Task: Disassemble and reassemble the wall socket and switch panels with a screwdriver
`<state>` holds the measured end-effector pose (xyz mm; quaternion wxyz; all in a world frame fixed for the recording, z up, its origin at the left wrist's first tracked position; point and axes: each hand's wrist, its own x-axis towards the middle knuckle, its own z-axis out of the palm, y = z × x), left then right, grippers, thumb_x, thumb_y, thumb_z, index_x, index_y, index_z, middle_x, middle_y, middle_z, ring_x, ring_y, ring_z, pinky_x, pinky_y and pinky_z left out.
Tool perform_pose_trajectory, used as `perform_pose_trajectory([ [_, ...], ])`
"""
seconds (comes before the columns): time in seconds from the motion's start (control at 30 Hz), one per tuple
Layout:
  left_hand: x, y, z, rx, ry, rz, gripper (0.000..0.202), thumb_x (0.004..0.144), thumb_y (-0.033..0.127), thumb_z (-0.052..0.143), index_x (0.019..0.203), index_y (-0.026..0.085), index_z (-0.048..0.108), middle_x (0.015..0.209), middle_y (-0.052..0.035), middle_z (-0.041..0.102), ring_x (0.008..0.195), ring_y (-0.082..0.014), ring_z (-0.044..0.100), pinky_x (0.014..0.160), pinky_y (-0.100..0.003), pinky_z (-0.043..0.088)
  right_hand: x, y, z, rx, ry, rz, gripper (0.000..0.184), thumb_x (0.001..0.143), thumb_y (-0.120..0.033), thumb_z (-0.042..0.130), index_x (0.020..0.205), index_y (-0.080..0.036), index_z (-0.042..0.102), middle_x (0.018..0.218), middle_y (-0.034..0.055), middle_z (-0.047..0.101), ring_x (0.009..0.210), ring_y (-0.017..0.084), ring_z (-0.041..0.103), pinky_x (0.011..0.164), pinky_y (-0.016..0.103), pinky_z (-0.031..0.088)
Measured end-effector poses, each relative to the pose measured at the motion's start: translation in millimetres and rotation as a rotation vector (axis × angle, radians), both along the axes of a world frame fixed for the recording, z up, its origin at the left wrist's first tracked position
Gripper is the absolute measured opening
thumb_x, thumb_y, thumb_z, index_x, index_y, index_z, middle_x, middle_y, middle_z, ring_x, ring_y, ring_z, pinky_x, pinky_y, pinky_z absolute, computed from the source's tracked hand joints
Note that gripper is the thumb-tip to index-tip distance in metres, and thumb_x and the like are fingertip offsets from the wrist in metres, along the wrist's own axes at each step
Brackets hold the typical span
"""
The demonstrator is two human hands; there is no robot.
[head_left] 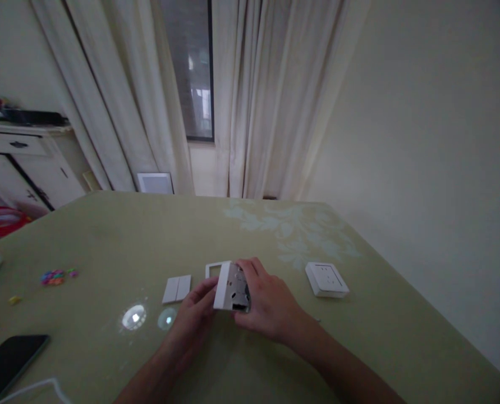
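Observation:
Between my two hands is a white wall switch housing (223, 289), held tilted above the table. Its open side faces right and shows grey inner parts and a dark slot. My left hand (194, 313) is closed against its left side, the fingertips partly hidden behind it. The fingers of my right hand (270, 297) wrap round its right side, thumb below and fingers on top. Just behind the housing lies a white square frame (210, 269), partly covered. A white two-key switch plate (177, 289) rests on the table left of my left hand.
A white socket box (326, 279) sits on the right of the green-covered table (148, 235). Towards the left lie small coloured pieces (54, 276), a yellow bit (14, 300), a dark phone (12, 359) and a white cable (35, 384). A wall borders the right side.

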<state>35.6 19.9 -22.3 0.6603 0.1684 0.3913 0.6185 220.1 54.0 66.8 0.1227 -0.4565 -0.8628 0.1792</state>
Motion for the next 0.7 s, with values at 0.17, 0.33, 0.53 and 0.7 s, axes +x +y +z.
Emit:
perform_pose_trajectory([
  [0.17, -3.5, 0.7, -0.7, 0.046, 0.000, -0.039, 0.043, 0.075, 0.026, 0.097, 0.111, 0.018, 0.074, 0.101, -0.0094, 0.083, 0.092, -0.0271, 0.082, 0.077, -0.031, 0.064, 0.8, 0.9, -0.3, 0.002, 0.042, 0.017, 0.077, 0.073, -0.033, 0.078, 0.143, -0.024, 0.045, 0.136, 0.0107, 0.057, 0.104, 0.030, 0.069, 0.088, 0.043, 0.056],
  [0.33, 1.4, -2.0, 5.0, 0.066, -0.005, -0.076, 0.041, 0.076, 0.029, 0.097, 0.109, 0.017, 0.076, 0.102, -0.0103, 0.082, 0.094, -0.0275, 0.080, 0.078, -0.031, 0.061, 3.3, 0.0, 2.5, -0.012, 0.044, 0.044, 0.078, 0.073, -0.032, 0.077, 0.144, -0.023, 0.046, 0.136, 0.0103, 0.058, 0.105, 0.029, 0.068, 0.089, 0.043, 0.056],
  [0.53, 6.1, -3.3, -0.1, 0.068, -0.042, -0.072, 0.034, 0.082, 0.030, 0.091, 0.110, 0.017, 0.077, 0.102, -0.0092, 0.083, 0.098, -0.0275, 0.079, 0.083, -0.032, 0.059, 3.4, -2.3, 0.2, 0.006, 0.060, 0.094, 0.081, 0.073, -0.027, 0.074, 0.148, -0.024, 0.043, 0.142, 0.0096, 0.055, 0.110, 0.030, 0.068, 0.094, 0.045, 0.057],
  [0.7, 4.1, -2.0, -2.4, 0.042, -0.007, -0.114, 0.042, 0.083, 0.035, 0.090, 0.118, 0.019, 0.075, 0.109, -0.0089, 0.082, 0.101, -0.0287, 0.078, 0.081, -0.031, 0.057, 3.3, -4.3, -0.1, -0.006, 0.065, 0.131, 0.081, 0.072, -0.027, 0.073, 0.147, -0.026, 0.043, 0.142, 0.0093, 0.056, 0.109, 0.031, 0.068, 0.092, 0.045, 0.058],
])
